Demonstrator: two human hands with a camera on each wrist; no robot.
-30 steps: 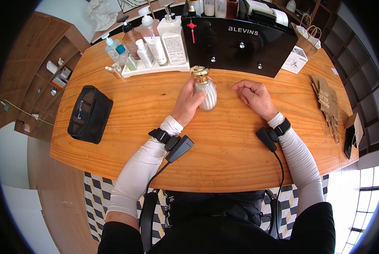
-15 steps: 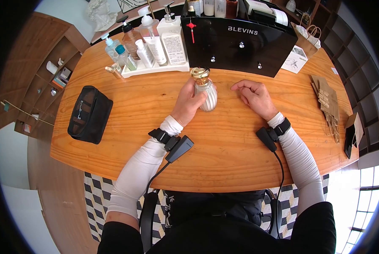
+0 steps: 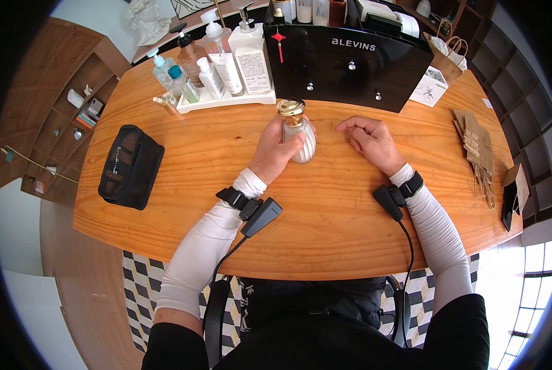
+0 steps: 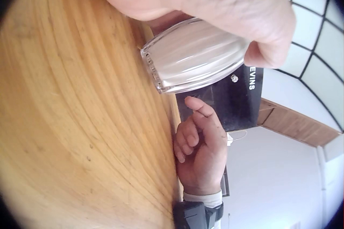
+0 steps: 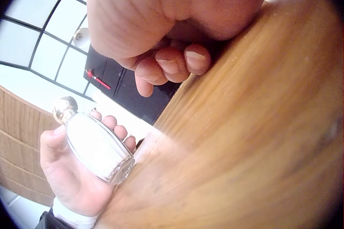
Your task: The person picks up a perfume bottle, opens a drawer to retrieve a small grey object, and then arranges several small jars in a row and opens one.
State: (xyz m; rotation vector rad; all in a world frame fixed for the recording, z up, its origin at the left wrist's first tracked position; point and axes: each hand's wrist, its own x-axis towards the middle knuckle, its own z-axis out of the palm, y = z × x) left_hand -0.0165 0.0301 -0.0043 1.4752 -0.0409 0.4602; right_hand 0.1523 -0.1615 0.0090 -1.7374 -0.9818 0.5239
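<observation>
My left hand (image 3: 272,150) grips a ribbed glass perfume bottle (image 3: 300,143) with a round gold cap (image 3: 290,111) and white contents. The thumb crosses the near side of the glass; the other fingers wrap behind it. In the right wrist view the bottle (image 5: 97,146) leans, its base close to the tabletop. From the left wrist view, the bottle's thick clear base (image 4: 152,70) shows just over the wood. My right hand (image 3: 374,143) rests on the table to the right of the bottle, fingers loosely curled and holding nothing.
A white tray (image 3: 226,103) of pump bottles and tubes stands behind, left of a black drawer box (image 3: 350,68). At the left lies a black mesh pouch (image 3: 131,166). Brown paper bags (image 3: 475,148) lie at the right, and a white box (image 3: 429,87) stands farther back.
The bottle's gold cap has tipped slightly toward me in the left hand's grip. The right hand has stayed in place.
</observation>
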